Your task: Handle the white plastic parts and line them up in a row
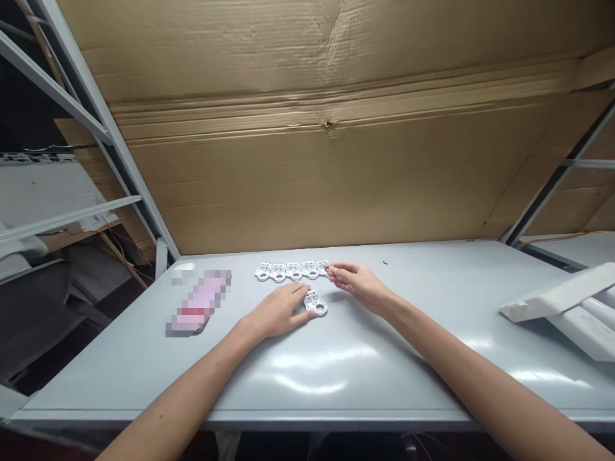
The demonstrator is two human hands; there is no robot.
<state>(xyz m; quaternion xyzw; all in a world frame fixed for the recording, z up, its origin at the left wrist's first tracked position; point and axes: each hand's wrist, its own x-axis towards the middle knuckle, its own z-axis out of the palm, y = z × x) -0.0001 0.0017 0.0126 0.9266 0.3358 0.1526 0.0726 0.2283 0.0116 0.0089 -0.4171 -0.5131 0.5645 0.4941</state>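
Note:
My left hand (283, 310) rests low over the table, its thumb and fingers closed about the left side of a white plastic part (317, 303) with a round hole at one end. Just behind it, several similar white plastic parts (294, 271) lie side by side in a row. My right hand (358, 282) is at the right end of that row, thumb and fingertips pinched together beside the last part (321, 266). A tiny reddish spot shows at those fingertips; what they hold is too small to make out.
The grey table (384, 384) backs onto a cardboard wall (307, 186). At the left lie a blurred pink object (202, 301) and a small white object (184, 272). White packaging (567, 301) sits at the right edge. Metal frame posts (120, 153) rise at the sides.

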